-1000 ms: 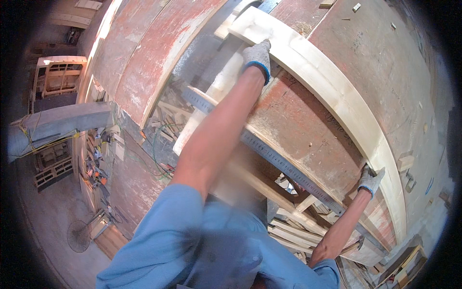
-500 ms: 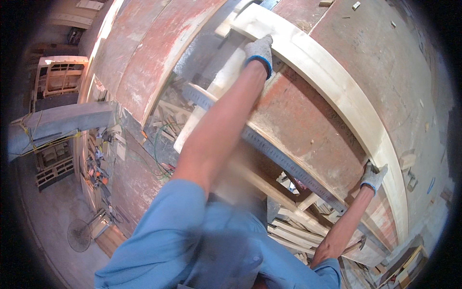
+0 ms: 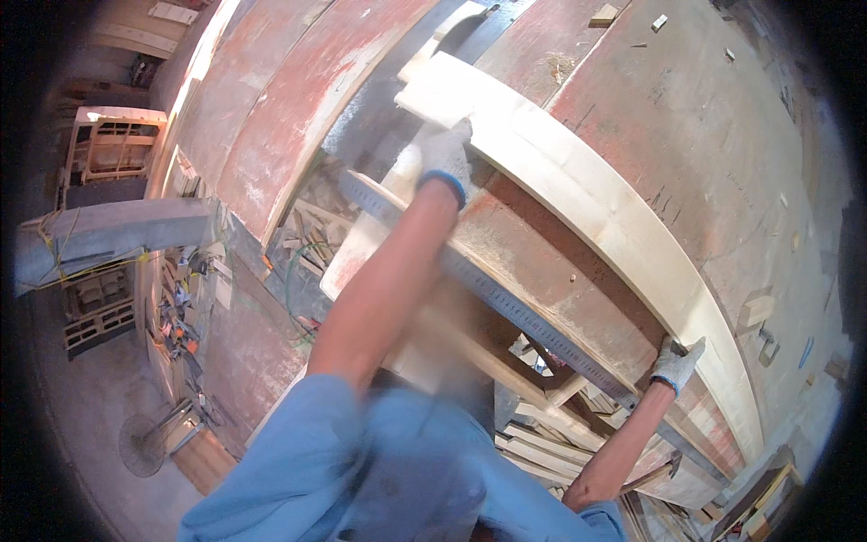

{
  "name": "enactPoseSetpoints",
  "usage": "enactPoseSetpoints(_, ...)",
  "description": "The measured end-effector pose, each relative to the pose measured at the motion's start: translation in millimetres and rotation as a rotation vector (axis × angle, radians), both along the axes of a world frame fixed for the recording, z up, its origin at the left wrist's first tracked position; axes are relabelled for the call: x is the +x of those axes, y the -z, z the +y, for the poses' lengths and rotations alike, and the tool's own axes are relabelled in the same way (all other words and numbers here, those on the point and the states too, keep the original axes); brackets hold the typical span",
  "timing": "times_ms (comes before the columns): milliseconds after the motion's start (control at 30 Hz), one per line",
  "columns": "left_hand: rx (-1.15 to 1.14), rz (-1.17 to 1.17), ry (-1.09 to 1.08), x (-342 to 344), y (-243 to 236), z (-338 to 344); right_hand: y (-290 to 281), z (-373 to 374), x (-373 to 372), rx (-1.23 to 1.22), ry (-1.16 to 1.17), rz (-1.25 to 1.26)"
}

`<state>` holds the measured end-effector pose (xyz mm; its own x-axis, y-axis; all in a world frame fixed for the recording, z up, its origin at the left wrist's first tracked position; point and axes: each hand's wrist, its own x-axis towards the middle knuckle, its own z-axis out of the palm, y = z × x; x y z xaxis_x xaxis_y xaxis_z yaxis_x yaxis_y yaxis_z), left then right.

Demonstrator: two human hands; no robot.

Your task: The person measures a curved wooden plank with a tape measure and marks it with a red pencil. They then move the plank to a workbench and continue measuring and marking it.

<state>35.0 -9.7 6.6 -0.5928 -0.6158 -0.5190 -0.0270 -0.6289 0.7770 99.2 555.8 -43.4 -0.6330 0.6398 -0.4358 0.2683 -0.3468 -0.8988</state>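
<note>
Both my hands wear grey knitted gloves with blue cuffs. They grip the near edge of a long pale wooden board [image 3: 578, 185] that lies across the worn reddish bench top, looking bowed in this view. My left hand [image 3: 446, 152] is closed at the board's far left end, its fingers partly hidden. Toward the board's right end my right hand [image 3: 677, 365] is closed on the same edge, with the thumb on top. Closer to my body than the board runs a metal strip with ruler-like markings [image 3: 542, 330], fixed along a wooden rail; my left forearm crosses over it.
A dark metal plate [image 3: 361, 116] sits left of the board's end, with another pale wood piece [image 3: 440, 41] beyond. Timber strips [image 3: 542, 447] lie below the bench near my body. A grey beam [image 3: 117, 239], loose tools [image 3: 181, 339] and a round fan [image 3: 142, 444] are at left.
The board has come nearer to me and slightly left, with both hands moving along with it. A gap between the board's left end and the pale piece beyond now shows more plainly.
</note>
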Motion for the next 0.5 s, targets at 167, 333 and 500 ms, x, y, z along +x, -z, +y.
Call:
enactPoseSetpoints(167,-0.033,0.044,0.006,1,4,-3,-10,-6,-6,-0.105,0.042,-0.034)
enactPoseSetpoints(333,-0.084,0.039,0.012,-22,24,-8,1,12,-21,-0.096,0.009,-0.017)
enactPoseSetpoints(500,-0.058,0.038,-0.022,-54,22,-5,-4,-1,-39,-0.030,-0.063,0.010)
